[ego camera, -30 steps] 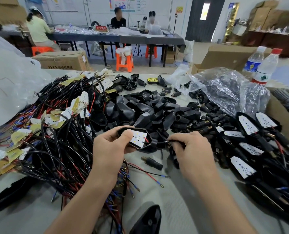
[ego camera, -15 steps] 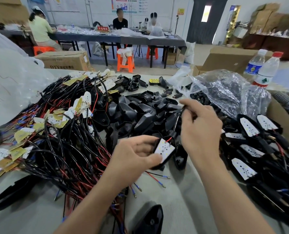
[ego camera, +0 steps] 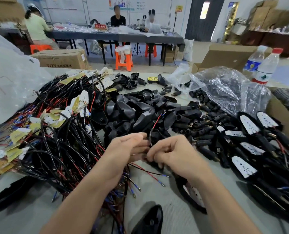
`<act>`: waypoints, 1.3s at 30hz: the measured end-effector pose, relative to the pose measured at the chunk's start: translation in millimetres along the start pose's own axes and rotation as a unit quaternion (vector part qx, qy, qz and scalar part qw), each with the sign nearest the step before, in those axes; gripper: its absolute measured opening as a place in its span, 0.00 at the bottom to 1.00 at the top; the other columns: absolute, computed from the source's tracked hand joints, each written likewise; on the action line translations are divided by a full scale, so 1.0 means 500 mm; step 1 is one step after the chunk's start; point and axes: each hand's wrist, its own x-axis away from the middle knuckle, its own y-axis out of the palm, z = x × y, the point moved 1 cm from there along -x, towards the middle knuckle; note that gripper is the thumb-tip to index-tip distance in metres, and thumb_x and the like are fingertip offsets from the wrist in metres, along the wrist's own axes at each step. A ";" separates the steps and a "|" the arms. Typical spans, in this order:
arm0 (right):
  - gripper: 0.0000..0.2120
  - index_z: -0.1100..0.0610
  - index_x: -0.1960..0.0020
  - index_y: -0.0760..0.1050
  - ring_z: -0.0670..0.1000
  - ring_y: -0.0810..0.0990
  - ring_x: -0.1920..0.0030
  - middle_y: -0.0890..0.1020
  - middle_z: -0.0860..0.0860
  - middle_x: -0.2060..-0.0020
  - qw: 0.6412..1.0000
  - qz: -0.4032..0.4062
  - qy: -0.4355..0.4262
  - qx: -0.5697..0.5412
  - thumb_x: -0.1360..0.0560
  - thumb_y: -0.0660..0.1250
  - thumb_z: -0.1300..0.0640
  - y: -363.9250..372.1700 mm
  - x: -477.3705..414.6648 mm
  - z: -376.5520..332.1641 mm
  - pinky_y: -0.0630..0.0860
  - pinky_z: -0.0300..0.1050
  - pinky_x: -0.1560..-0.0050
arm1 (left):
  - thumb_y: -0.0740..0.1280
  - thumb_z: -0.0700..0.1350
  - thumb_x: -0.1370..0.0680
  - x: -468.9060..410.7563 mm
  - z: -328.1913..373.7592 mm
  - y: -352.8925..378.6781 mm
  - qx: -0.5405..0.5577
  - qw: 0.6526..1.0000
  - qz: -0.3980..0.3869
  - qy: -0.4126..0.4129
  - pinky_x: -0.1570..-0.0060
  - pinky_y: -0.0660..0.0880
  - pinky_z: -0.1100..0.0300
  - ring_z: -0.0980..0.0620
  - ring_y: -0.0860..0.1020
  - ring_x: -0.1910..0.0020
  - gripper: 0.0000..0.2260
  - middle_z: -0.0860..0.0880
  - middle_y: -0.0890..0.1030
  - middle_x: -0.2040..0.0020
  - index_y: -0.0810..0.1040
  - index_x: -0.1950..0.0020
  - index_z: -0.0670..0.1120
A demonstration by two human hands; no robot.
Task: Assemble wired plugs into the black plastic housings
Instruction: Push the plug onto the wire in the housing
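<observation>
My left hand and my right hand meet over the table's middle, fingers curled round a black housing that they mostly hide. A black wire with red and blue ends rises from between the two hands. A tangled heap of wired boards lies to the left. Loose black housings are piled straight ahead. Finished housings with white boards inside lie on the right.
A clear bag of small black connectors sits at the back right beside two water bottles. A cardboard box edge stands at the far right. One black housing lies near me. People sit at a far table.
My right hand came down from its raised pull on the wire and joined the left hand. The housing's white board, visible before, is now hidden between both hands.
</observation>
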 end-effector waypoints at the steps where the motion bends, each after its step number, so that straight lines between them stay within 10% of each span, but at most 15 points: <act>1: 0.13 0.50 0.63 0.87 0.49 0.75 0.72 0.83 0.55 0.72 0.998 -0.047 0.005 0.032 0.36 0.65 0.63 0.004 0.004 -0.005 0.71 0.40 0.68 | 0.63 0.45 0.15 0.001 0.000 -0.001 0.006 1.000 -0.002 0.002 0.55 0.82 0.63 0.49 0.87 0.47 0.11 0.46 0.88 0.48 0.84 0.40 0.47; 7: 0.16 0.45 0.61 0.87 0.37 0.77 0.71 0.82 0.38 0.72 0.974 -0.170 0.012 0.149 0.33 0.67 0.65 0.008 0.018 -0.026 0.68 0.26 0.69 | 0.67 0.39 0.18 -0.003 0.003 -0.013 0.091 0.994 0.039 0.039 0.60 0.80 0.65 0.53 0.84 0.61 0.10 0.46 0.87 0.57 0.89 0.49 0.48; 19: 0.15 0.53 0.56 0.88 0.40 0.78 0.66 0.86 0.49 0.63 0.968 -0.240 0.052 0.058 0.31 0.69 0.70 -0.029 0.027 -0.011 0.72 0.32 0.63 | 0.72 0.40 0.20 -0.016 0.004 -0.030 0.031 0.976 0.172 0.134 0.67 0.76 0.65 0.55 0.77 0.69 0.09 0.48 0.84 0.65 0.88 0.56 0.50; 22: 0.12 0.57 0.56 0.88 0.48 0.84 0.52 0.88 0.52 0.52 0.985 -0.141 0.044 -0.087 0.30 0.68 0.69 -0.057 0.023 -0.005 0.78 0.38 0.55 | 0.69 0.43 0.17 -0.016 0.000 -0.023 -0.030 0.970 0.173 0.169 0.68 0.75 0.64 0.56 0.75 0.71 0.14 0.49 0.81 0.69 0.89 0.59 0.55; 25: 0.14 0.59 0.59 0.87 0.58 0.78 0.61 0.86 0.62 0.57 0.958 0.137 0.065 -0.243 0.28 0.64 0.72 -0.104 0.008 0.023 0.74 0.43 0.66 | 0.67 0.46 0.16 -0.016 -0.005 -0.024 -0.097 0.963 0.177 0.181 0.68 0.70 0.55 0.52 0.68 0.72 0.15 0.51 0.72 0.74 0.88 0.57 0.59; 28: 0.21 0.52 0.52 0.86 0.49 0.83 0.57 0.88 0.52 0.54 0.930 0.358 0.076 0.035 0.26 0.60 0.72 -0.140 0.002 0.066 0.82 0.46 0.54 | 0.69 0.46 0.18 -0.017 -0.012 -0.025 -0.197 0.948 0.174 0.179 0.67 0.69 0.62 0.58 0.67 0.75 0.12 0.57 0.71 0.77 0.88 0.55 0.61; 34: 0.33 0.53 0.22 0.65 0.57 0.67 0.27 0.73 0.53 0.29 0.885 0.214 0.087 0.404 0.27 0.62 0.66 -0.109 -0.026 0.102 0.64 0.53 0.30 | 0.70 0.45 0.20 0.008 -0.019 0.001 -0.375 0.890 0.148 0.213 0.64 0.72 0.71 0.61 0.79 0.70 0.10 0.64 0.81 0.70 0.87 0.43 0.59; 39: 0.30 0.53 0.29 0.75 0.60 0.74 0.38 0.77 0.54 0.42 0.871 0.244 0.073 0.419 0.31 0.68 0.66 -0.121 -0.025 0.109 0.68 0.51 0.34 | 0.74 0.45 0.24 0.017 -0.010 0.003 -0.380 0.871 0.192 0.243 0.52 0.66 0.81 0.72 0.77 0.50 0.10 0.71 0.80 0.62 0.88 0.49 0.60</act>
